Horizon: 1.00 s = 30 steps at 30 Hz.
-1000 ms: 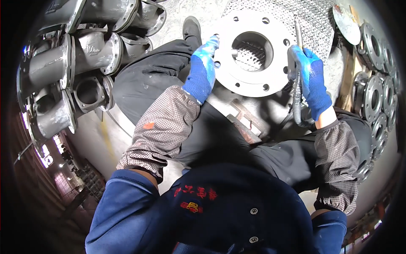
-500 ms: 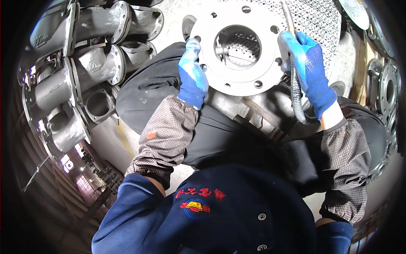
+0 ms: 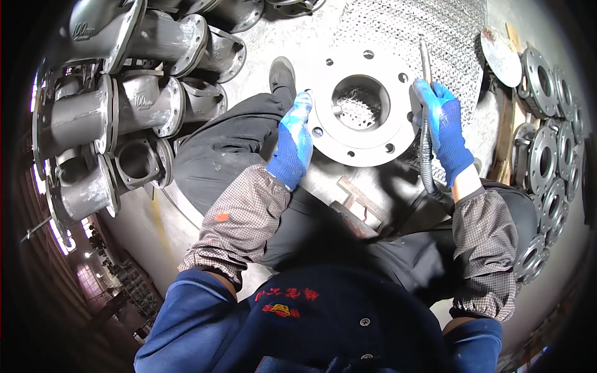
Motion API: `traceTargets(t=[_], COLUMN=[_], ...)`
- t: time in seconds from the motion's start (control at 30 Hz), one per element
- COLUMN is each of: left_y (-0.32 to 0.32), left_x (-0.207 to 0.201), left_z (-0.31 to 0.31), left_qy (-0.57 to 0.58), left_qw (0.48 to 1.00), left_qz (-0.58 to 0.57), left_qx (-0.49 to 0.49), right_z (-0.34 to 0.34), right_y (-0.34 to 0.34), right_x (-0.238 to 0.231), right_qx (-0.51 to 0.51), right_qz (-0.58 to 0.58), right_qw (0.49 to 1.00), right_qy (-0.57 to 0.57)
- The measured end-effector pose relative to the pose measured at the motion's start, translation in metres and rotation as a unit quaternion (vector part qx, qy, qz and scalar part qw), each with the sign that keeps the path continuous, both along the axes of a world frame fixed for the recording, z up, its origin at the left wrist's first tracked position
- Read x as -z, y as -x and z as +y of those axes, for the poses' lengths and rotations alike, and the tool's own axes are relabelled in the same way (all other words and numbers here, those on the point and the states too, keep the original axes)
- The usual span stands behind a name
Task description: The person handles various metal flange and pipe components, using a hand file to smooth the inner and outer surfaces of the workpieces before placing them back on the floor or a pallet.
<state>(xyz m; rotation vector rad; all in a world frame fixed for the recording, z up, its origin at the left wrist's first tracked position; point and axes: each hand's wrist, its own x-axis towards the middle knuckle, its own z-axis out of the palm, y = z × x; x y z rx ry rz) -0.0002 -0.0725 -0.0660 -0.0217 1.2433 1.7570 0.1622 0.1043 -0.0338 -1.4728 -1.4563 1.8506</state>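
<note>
A pale metal ring flange (image 3: 401, 99) with a large centre bore and several bolt holes faces up in front of me. My left hand (image 3: 293, 133), in a blue glove, grips its left rim with the fingers along the edge. On the opposite side, my gloved right hand (image 3: 443, 118) is closed round a slim rod-shaped metal tool (image 3: 426, 59), its tip pointing away from me. A dark ribbed hose (image 3: 428, 158) runs down from that hand. Whether the right fingers also touch the flange I cannot tell. Through the bore, a bright, rough-looking surface shows.
Grey flanged pipe fittings (image 3: 146, 99) are stacked at the left. Several ring flanges (image 3: 541, 158) lie at the right beside a wooden strip (image 3: 505, 133) and a pale round disc (image 3: 500, 56). A patterned metal mesh sheet (image 3: 398, 25) lies beyond the flange; a rusty metal bar (image 3: 354, 217) sits between my legs.
The view has shifted, so the flange and both hands appear lower and more of the floor beyond shows. Both hands keep their holds.
</note>
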Motion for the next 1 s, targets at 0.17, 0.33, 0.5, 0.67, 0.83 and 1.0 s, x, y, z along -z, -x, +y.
traceTargets(t=[0.17, 0.33, 0.5, 0.67, 0.83, 1.0], left_y=[0.008, 0.009, 0.006, -0.008, -0.028, -0.054], left_x=[0.017, 0.000, -0.026, -0.079, -0.091, -0.111], left_z=[-0.004, -0.001, -0.002, 0.014, 0.026, 0.041], left_qy=[0.015, 0.016, 0.031, 0.082, 0.112, 0.133], left_qw=[1.000, 0.999, 0.994, 0.974, 0.927, 0.933], left_qz=[0.028, -0.025, 0.108, 0.203, 0.337, 0.288], left_qx=[-0.002, 0.022, 0.003, 0.051, 0.119, 0.171], right_z=[0.000, -0.005, -0.011, -0.011, -0.004, -0.040], right_y=[0.001, 0.003, 0.002, -0.011, -0.022, -0.023], right_x=[0.006, 0.005, 0.006, 0.028, 0.009, -0.044], right_qx=[-0.011, 0.001, 0.004, -0.001, 0.056, 0.013], right_qz=[-0.013, -0.021, -0.026, -0.020, -0.023, 0.059], right_qw=[1.000, 1.000, 1.000, 1.000, 0.995, 0.998], right_qy=[-0.009, -0.017, -0.011, 0.016, -0.077, 0.016])
